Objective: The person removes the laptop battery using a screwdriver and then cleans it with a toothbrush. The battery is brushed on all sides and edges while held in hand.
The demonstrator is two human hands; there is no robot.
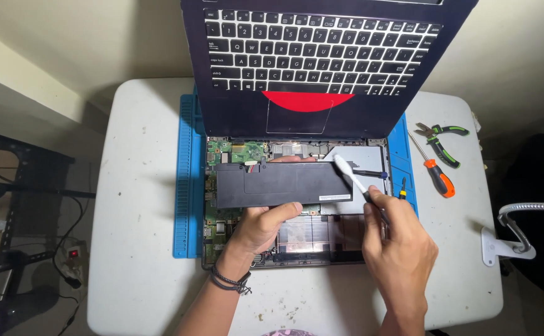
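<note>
1. The raised keyboard panel [321, 62] overhangs the far half of the open laptop base [297, 199], blocking entry from above.
2. Bare table [141, 186] left of base: passable.
3. Pliers [440, 140] and screwdriver [437, 174] obstruct right of base.

Both forearms are bare, no sleeves showing at all. The left hand [260, 228] has a couple of thin dark cord bracelets [229, 280] stacked round the wrist. The right hand [398, 249] wears nothing.

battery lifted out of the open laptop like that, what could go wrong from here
1. The left hand holds the black battery by its lower edge only; it could slip onto the exposed green circuit board.
2. The white brush in the right hand might snag small parts nearby.
</note>
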